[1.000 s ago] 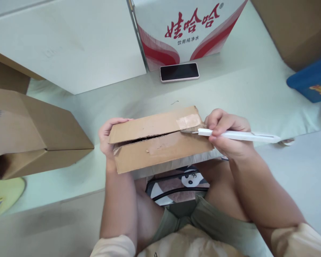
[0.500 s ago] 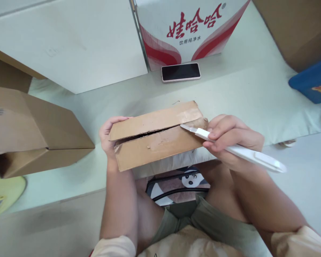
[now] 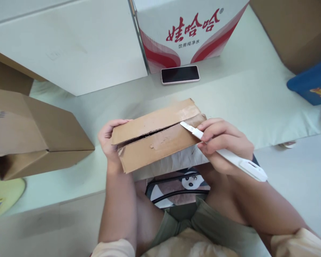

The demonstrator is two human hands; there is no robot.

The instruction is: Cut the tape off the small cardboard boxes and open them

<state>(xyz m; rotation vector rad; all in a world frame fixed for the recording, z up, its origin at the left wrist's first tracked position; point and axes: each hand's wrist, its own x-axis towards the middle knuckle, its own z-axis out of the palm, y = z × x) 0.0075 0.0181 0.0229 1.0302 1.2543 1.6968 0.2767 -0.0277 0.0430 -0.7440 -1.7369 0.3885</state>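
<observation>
A small brown cardboard box [image 3: 160,146] is held up above the edge of the table, tilted, its two top flaps parted by a dark ragged slit. My left hand [image 3: 109,137] grips the box at its left end, the fingers partly behind it. In my right hand [image 3: 224,142] is a white utility knife [image 3: 237,162], the fingers closed round its handle. Its blade points left, and the tip is at the seam near the right end of the flaps. Whether the tip is inside the slit I cannot tell.
A phone [image 3: 180,75] lies on the pale cloth-covered table [image 3: 246,96], before a red and white carton [image 3: 195,35]. A large white box [image 3: 77,46] and an open brown carton [image 3: 56,132] stand left. At right is a blue container [image 3: 310,82]; a yellow-green object [image 3: 10,196] lies lower left.
My right hand has shifted left and the knife's handle end has swung down and left. The small box has turned slightly, its left end moving a little right and down.
</observation>
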